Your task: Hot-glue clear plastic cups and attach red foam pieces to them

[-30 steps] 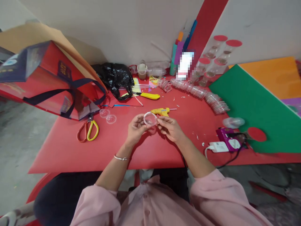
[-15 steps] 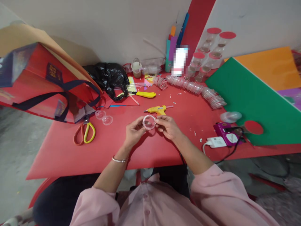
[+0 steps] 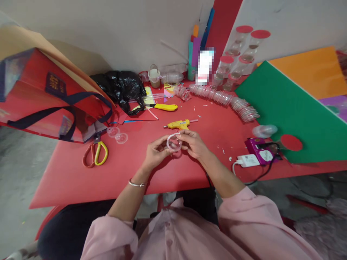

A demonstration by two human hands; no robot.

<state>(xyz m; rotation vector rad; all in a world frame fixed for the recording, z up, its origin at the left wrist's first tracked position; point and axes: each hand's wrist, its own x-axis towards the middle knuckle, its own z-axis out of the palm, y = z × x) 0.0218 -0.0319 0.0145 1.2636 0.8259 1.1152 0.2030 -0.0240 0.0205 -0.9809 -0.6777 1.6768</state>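
Between my two hands, above the red table, is a small clear plastic cup (image 3: 174,143) with its round rim facing me. My left hand (image 3: 157,151) grips its left side between thumb and fingers. On the other side my right hand (image 3: 194,144) pinches the rim near its upper right edge, where a pale strip shows along the rim. Just beyond the cup lies a yellow glue gun (image 3: 179,124) with a glue stick poking out of its back. A yellow utility knife (image 3: 165,107) lies farther back.
Scissors (image 3: 95,153) and clear plastic domes (image 3: 121,138) lie left, by a red bag (image 3: 32,97). Stacked clear cups (image 3: 222,96) curve across the back. Cup hourglasses (image 3: 225,65), a green board (image 3: 292,115) and a white charger (image 3: 248,160) with cables are right.
The cup has tilted slightly in my hands, and my right fingers have shifted along its upper rim. The whole view has moved a little.
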